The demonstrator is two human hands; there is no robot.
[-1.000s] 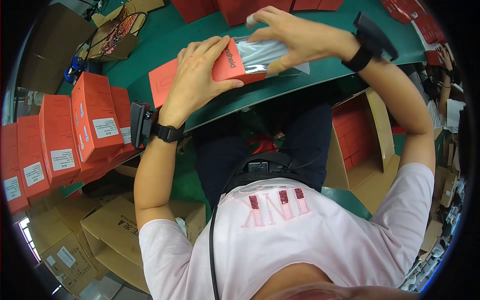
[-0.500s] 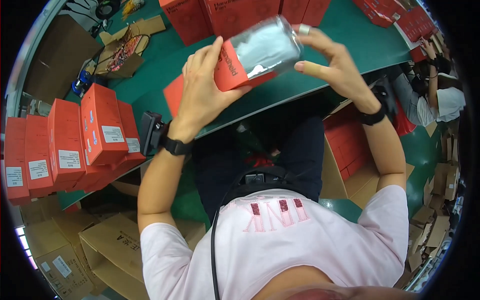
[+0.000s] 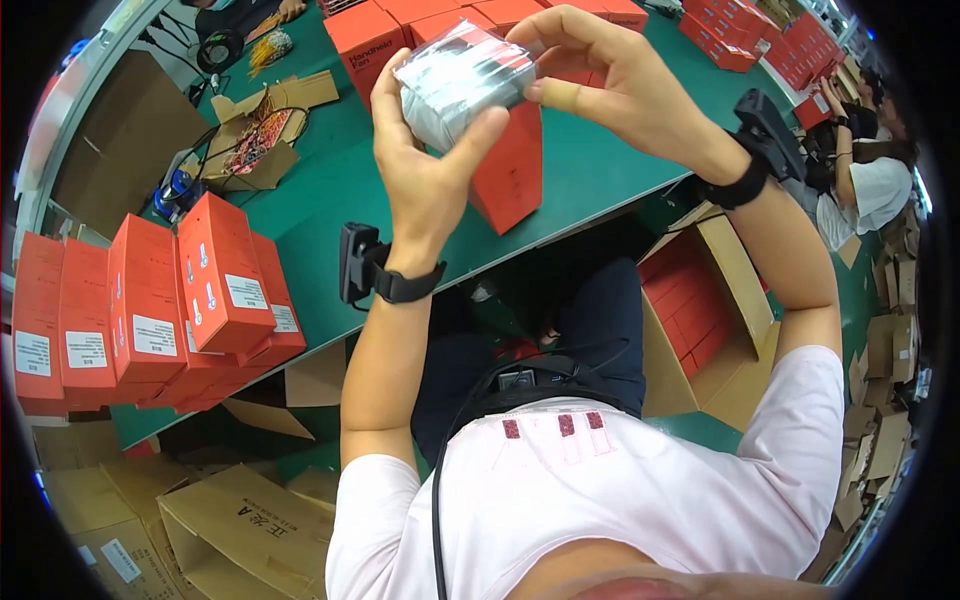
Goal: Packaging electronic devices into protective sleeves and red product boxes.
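A pale package wrapped in clear shiny plastic [image 3: 455, 88] is held up over the green table. My left hand [image 3: 425, 165] grips it from the left and below, thumb across its near side. At its right end, my right hand [image 3: 625, 90] has its thumb and fingertips closed on the plastic wrap. What lies inside the wrap cannot be made out. Just behind and below the package stands a red carton [image 3: 510, 180] near the table's front edge, its top partly hidden by the package and my hands.
Red cartons [image 3: 365, 45] line the table behind the package. More red cartons [image 3: 215, 270] are stacked at the left. An open brown box [image 3: 740, 385] holding red cartons stands below the table on the right. Another person [image 3: 870, 180] works at the far right; the green table [image 3: 330, 190] spans the middle.
The wrapped package has come out of the red carton, which now stands on the table. My left hand has shifted from the carton to the package.
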